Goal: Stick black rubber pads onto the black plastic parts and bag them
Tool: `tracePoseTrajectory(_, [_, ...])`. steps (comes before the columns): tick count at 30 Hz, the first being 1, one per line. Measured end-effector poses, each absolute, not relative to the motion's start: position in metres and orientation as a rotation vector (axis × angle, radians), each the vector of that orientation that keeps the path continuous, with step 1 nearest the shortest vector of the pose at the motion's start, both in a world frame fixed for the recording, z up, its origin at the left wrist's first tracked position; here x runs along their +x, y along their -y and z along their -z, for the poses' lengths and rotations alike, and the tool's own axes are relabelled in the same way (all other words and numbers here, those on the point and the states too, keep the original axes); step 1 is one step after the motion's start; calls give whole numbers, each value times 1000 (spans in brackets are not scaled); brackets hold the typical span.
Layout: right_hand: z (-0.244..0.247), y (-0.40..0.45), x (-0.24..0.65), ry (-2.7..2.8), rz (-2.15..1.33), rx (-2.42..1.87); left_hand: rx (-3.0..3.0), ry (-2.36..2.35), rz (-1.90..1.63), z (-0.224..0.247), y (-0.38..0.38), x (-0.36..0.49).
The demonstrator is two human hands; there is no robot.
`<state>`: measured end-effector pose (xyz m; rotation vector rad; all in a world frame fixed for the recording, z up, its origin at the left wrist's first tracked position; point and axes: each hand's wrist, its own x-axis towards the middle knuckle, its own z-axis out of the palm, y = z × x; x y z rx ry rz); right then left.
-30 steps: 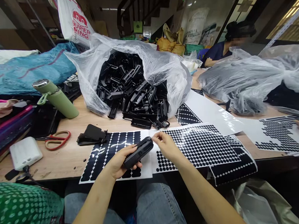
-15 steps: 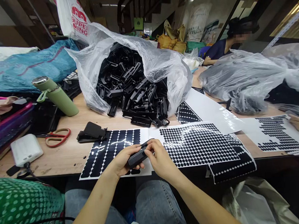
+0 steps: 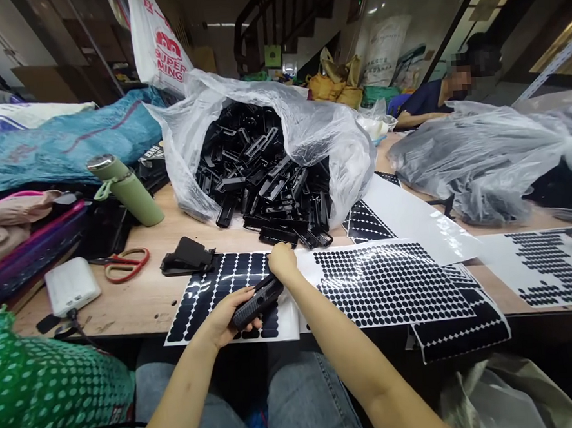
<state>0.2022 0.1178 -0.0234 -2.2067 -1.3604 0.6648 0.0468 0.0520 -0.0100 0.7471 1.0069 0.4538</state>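
Observation:
My left hand (image 3: 224,318) is closed around a long black plastic part (image 3: 257,304) with a carbon-look pattern, held at a slant above the front of a sticker sheet. My right hand (image 3: 283,262) reaches past the part's far end to the upper right of that sheet of oblong black stickers (image 3: 209,302). Its fingers are curled down and mostly hidden, so what they pinch does not show. To the right lies a sheet of round black stickers (image 3: 382,279). Behind my hands, an open clear plastic bag (image 3: 351,171) spills many similar black parts (image 3: 264,176) onto the table.
Left on the table (image 3: 141,300) are a black stand (image 3: 188,255), red-handled scissors (image 3: 127,265), a white power bank (image 3: 72,286) and a green bottle (image 3: 137,197). More sheets (image 3: 546,269) and a plastic-wrapped bundle (image 3: 461,158) lie right. A co-worker (image 3: 427,105) sits beyond.
My right hand has left the black part and moved forward to the sticker sheet's upper right. My left hand still holds the part, now turned slightly. The camera view has shifted a little.

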Motion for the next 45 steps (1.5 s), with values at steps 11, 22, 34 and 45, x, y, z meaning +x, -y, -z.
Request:
tracePoseTrajectory(11, [30, -109, 201, 1280, -623, -2190, 735, -1001, -458, 12, -52, 46])
tracePoseTrajectory(22, [1, -66, 227, 1202, -994, -1762, 689, -950, -411, 10, -56, 40])
tracePoseTrajectory(34, [-25, 13, 253, 1053, -1519, -1464, 789, -822, -239, -7, -51, 54])
tracePoseTrajectory(45, [-16, 22, 257, 1114, -1450, -1490, 810, -839, -224, -11, -46, 58])
